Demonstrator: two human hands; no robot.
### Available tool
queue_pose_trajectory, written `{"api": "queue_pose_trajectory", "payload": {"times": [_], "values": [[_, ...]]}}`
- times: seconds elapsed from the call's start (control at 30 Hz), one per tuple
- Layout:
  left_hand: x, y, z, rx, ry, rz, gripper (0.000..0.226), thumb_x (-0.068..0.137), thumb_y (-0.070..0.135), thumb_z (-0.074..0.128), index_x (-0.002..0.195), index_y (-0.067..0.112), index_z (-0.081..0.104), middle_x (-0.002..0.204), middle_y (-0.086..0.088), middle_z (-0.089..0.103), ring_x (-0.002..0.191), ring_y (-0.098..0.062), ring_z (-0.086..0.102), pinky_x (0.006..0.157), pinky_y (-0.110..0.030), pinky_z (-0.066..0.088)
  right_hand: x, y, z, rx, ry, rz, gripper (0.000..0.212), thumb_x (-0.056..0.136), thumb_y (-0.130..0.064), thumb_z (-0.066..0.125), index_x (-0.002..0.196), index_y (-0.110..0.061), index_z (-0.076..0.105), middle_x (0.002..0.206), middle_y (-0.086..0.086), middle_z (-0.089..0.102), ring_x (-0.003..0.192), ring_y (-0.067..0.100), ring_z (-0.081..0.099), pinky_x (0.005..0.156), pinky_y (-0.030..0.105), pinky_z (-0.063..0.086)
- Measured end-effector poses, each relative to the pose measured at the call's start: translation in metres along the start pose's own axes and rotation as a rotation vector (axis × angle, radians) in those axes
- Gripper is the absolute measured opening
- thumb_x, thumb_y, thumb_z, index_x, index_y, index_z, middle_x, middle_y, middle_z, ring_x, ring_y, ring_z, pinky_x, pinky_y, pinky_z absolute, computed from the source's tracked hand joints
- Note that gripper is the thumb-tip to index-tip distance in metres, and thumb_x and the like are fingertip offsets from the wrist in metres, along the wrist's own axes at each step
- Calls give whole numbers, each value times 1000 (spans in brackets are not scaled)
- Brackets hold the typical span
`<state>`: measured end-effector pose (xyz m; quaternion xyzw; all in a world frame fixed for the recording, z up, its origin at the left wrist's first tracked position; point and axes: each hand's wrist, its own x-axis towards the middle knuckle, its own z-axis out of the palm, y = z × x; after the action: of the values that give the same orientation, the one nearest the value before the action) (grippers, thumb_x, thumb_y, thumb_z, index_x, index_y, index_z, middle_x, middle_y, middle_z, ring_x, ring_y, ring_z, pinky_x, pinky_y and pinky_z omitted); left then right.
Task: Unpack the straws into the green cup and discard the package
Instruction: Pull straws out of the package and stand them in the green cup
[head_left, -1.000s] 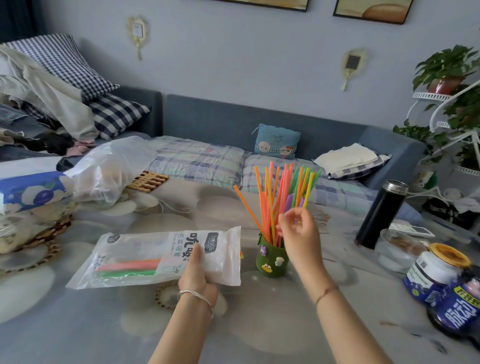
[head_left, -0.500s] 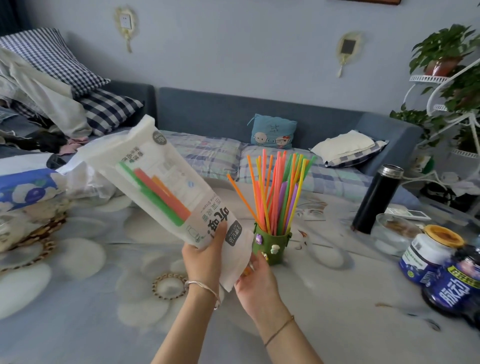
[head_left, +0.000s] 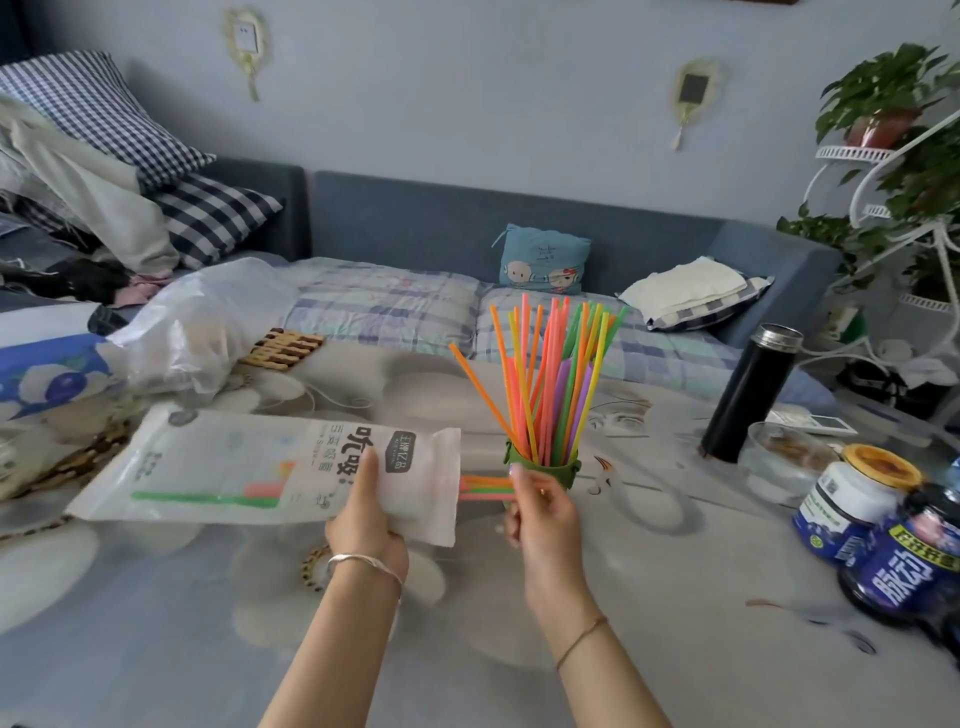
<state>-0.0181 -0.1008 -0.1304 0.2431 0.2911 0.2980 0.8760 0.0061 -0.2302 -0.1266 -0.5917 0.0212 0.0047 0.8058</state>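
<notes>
Left hand (head_left: 366, 512) gripping straw package (head_left: 270, 470) horizontally above table (head_left: 675, 597). Right hand (head_left: 543, 512) pinching straws (head_left: 485, 487) sticking from package mouth, just before green cup (head_left: 563, 470) holding upright straw bunch (head_left: 553, 384).

Cup (head_left: 550, 470) stands mid-table (head_left: 675, 597), straws (head_left: 550, 384) in it. Package (head_left: 270, 467) lies just left, its mouth toward the cup, more sticking out. Flask (head_left: 748, 395) far right, jars (head_left: 852, 499) nearer, sofa (head_left: 441, 228) behind.

one head-worn wide-angle view. looks forward and down across the tabletop (head_left: 675, 582) from its near edge toward the sofa (head_left: 415, 218) and wall (head_left: 467, 104). left hand (head_left: 366, 514), right hand (head_left: 543, 512) close, low centre.
</notes>
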Motion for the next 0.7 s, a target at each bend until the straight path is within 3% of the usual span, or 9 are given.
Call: {"api": "queue_pose_trajectory", "payload": {"times": [0.13,0.23,0.27,0.4,0.47,0.6,0.7], "values": [[10,-6,-6,-82,-4,-92,55,87,25,72,136,9,56,138,-9,63,126,-28,61,109,-56,44,11,-10,-16,135,136,-10,21,88,-25,60,72,-14,53,52,-4,38,37,6,31,37,18,24],[19,-18,-11,-130,-33,-96,86,58,37,88,134,11,58,134,-10,66,124,-34,62,106,-70,39,4,-4,-8,127,15,124,13,83,-29,66,83,-17,61,60,-5,54,39,5,36,40,19,27],[20,-20,-11,-118,-47,-101,86,59,37,88,135,10,58,134,-11,66,124,-35,62,106,-70,38,1,-1,-3,116,-35,162,12,82,-27,67,86,-17,63,60,-5,58,40,5,39,42,20,28],[13,-17,-5,-67,-12,-108,40,90,21,69,127,9,60,137,-10,63,126,-30,60,109,-60,42,-9,0,7,85,-151,119,8,88,-14,60,81,-11,59,61,4,62,37,7,46,36,19,35],[17,-19,-8,-76,-17,-117,38,88,22,71,124,12,62,135,-9,65,125,-31,62,108,-63,42,-5,-4,4,37,-119,47,7,89,-12,58,84,-6,58,61,8,58,36,9,47,34,20,38],[24,-20,-10,-74,-15,-98,43,87,23,72,126,9,62,136,-9,65,124,-31,62,108,-66,40,2,-8,-6,92,-84,13,17,84,-17,66,98,-8,62,59,0,58,41,9,48,38,21,43],[24,-22,-10,-59,-28,-99,34,87,22,72,118,11,64,135,-10,66,123,-30,63,107,-64,42,1,-5,-4,51,-103,4,11,86,-20,63,85,-8,64,56,1,55,41,10,47,40,22,43]]}}
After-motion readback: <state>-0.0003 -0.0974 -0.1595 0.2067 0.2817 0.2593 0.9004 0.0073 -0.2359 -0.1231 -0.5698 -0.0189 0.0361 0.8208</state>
